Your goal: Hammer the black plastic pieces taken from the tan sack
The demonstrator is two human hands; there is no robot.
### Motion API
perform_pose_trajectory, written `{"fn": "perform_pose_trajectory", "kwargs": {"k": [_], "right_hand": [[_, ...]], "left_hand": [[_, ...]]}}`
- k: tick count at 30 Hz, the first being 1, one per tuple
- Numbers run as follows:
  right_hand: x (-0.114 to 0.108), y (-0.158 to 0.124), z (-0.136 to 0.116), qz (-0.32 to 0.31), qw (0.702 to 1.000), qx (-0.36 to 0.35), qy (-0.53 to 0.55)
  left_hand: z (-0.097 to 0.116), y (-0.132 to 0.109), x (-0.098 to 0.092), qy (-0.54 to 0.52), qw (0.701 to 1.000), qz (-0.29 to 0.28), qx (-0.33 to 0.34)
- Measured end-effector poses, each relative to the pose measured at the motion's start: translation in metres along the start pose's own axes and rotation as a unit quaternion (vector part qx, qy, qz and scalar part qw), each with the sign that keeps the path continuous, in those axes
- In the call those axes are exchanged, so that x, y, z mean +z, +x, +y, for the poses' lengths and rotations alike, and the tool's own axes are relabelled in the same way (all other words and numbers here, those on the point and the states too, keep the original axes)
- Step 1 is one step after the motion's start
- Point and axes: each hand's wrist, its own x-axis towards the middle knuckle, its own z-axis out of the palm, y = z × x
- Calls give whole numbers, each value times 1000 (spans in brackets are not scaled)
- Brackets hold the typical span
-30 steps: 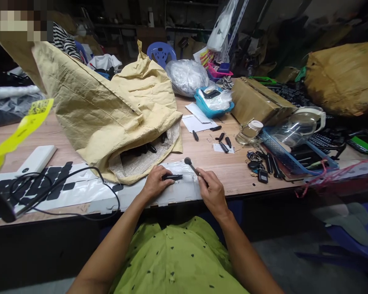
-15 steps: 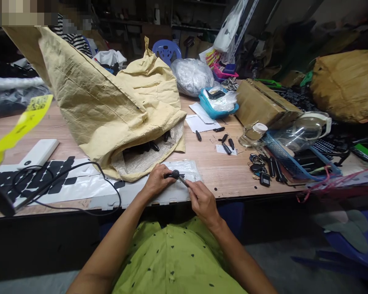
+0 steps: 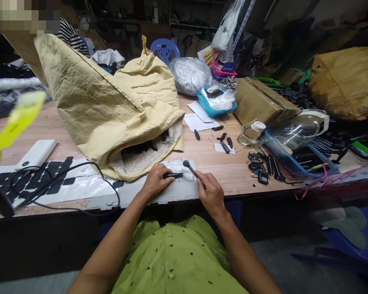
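My left hand [image 3: 155, 181] pins a slim black stick-like part [image 3: 173, 175] down on a clear plastic bag [image 3: 184, 167] at the near edge of the wooden table [image 3: 221, 167]. My right hand [image 3: 210, 193] grips the handle of a small hammer [image 3: 188, 166], whose round dark head is raised just to the right of the black part. Both hands are closed on what they hold. A big tan woven sack [image 3: 110, 106] lies open right behind my hands, with more black parts spilling from its mouth.
A white sheet with black key shapes [image 3: 43, 179], a black cable [image 3: 79, 171] and a white box [image 3: 38, 153] lie at left. Loose black parts [image 3: 225, 143], a jar [image 3: 250, 132], a blue basket [image 3: 294, 157], a cardboard box [image 3: 260, 102] and a blue tray [image 3: 214, 107] crowd the right.
Half a second ago the hammer head was down on the black part; now it is lifted up and to the right again. My left hand has stayed holding the part.
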Motion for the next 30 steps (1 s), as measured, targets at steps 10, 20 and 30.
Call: {"fn": "perform_pose_trajectory", "kwargs": {"k": [10, 20, 30], "right_hand": [[16, 10, 32, 0, 978, 43, -202], [14, 10, 27, -2, 975, 41, -217], [16, 10, 25, 5, 976, 44, -213]], "left_hand": [[6, -2, -5, 24, 999, -11, 27], [35, -109, 14, -100, 970, -181, 128], [-21, -116, 65, -19, 953, -208, -221]]}}
